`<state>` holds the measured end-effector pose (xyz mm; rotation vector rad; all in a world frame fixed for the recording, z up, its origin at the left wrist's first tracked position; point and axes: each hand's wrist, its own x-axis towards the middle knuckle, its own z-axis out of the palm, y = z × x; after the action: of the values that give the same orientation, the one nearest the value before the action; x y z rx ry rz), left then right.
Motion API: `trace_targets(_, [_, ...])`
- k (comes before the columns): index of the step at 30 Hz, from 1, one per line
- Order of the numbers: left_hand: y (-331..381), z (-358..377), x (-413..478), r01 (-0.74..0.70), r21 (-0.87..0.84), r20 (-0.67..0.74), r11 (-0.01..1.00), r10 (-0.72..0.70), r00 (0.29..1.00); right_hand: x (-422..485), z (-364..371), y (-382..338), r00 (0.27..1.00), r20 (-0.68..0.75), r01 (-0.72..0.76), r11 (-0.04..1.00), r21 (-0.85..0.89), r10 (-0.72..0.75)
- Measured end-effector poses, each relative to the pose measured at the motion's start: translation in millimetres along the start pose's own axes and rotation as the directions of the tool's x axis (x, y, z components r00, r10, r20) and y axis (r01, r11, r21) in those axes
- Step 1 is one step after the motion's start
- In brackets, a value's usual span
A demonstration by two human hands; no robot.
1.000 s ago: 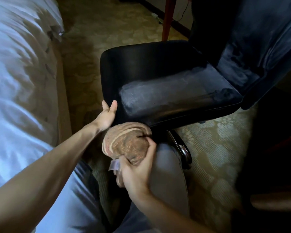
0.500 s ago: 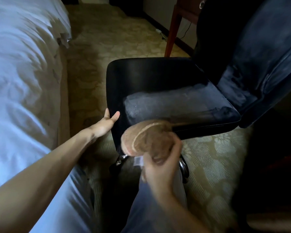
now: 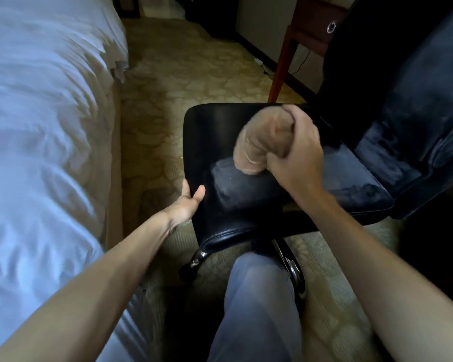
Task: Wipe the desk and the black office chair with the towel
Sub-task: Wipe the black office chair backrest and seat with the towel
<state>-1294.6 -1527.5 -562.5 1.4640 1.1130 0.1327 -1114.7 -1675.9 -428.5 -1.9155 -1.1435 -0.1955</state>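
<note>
Patterned carpet (image 3: 168, 82); bed (image 3: 37, 126) left, desk leg (image 3: 280, 71) behind chair (image 3: 246, 205), knee (image 3: 256, 283) before.

The room is dim. The rumpled white bed sheet (image 3: 37, 126) on the left catches the most light, with a cool bluish cast. The patterned beige carpet (image 3: 168, 74) sits in murky yellow half-light, falling to near black at the right edge and beneath the black leather office chair (image 3: 220, 218), whose chrome base (image 3: 294, 273) glints. The balled tan towel (image 3: 262, 142) and right hand (image 3: 296, 155) are smeared by motion blur; the left hand (image 3: 187, 202) is sharper. Forearms stretch wide at the lower corners.
</note>
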Motion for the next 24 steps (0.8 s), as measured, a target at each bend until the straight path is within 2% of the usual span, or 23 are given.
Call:
trace_targets(2, [2.4, -2.3, -1.0, 0.0, 0.057, -0.01, 0.998, 0.001, 1.0, 38.0, 26.5, -16.2, 0.992, 0.031, 0.128, 0.986, -0.106, -0.125])
trace_targets(4, [4.7, -5.3, -2.1, -0.008, 0.111, -0.015, 0.994, 0.01, 1.0, 68.7, 54.6, -31.3, 0.958, 0.208, 0.252, 0.922, -0.295, -0.196])
trace_targets(6, [6.0, -6.3, -3.9, -0.021, 0.139, -0.012, 0.99, 0.023, 1.0, 88.2, 82.0, -42.1, 0.865, 0.499, 0.323, 0.811, -0.487, -0.045])
trace_targets(7, [5.5, -6.6, -2.1, -0.016, 0.14, -0.008, 0.99, 0.017, 1.0, 95.6, 97.2, -42.9, 0.781, 0.619, 0.34, 0.772, -0.537, 0.087])
trace_targets(9, [3.8, -3.1, -1.1, -0.01, 0.123, -0.006, 0.992, 0.011, 1.0, 104.2, 119.6, -36.7, 0.609, 0.737, 0.283, 0.789, -0.546, 0.292])
trace_targets(10, [2.2, -1.7, 0.1, -0.012, 0.115, -0.006, 0.993, 0.013, 1.0, 107.3, 129.0, -31.2, 0.58, 0.751, 0.209, 0.834, -0.511, 0.315])
trace_targets(12, [-0.8, 1.2, 1.6, -0.009, 0.125, 0.004, 0.992, 0.008, 1.0, 106.4, 142.7, -16.6, 0.631, 0.728, 0.062, 0.918, -0.391, 0.268])
trace_targets(13, [-1.3, 0.8, 2.7, -0.003, 0.132, 0.005, 0.991, 0.002, 1.0, 102.5, 148.6, -10.0, 0.667, 0.709, 0.033, 0.942, -0.334, 0.228])
trace_targets(16, [1.6, -5.0, 2.8, 0.008, 0.153, 0.02, 0.988, -0.011, 1.0, 89.4, 150.8, -3.0, 0.723, 0.682, 0.085, 0.964, -0.251, 0.114])
trace_targets(20, [-3.8, -9.8, 3.7, -0.008, 0.179, 0.015, 0.984, 0.005, 1.0, 63.8, 116.5, -12.8, 0.711, 0.703, 0.243, 0.939, -0.242, -0.003])
trace_targets(24, [-9.3, -7.6, 4.2, -0.065, 0.204, 0.055, 0.977, 0.055, 0.997, 11.4, 70.1, -6.9, 0.666, 0.735, 0.292, 0.951, -0.105, -0.124])
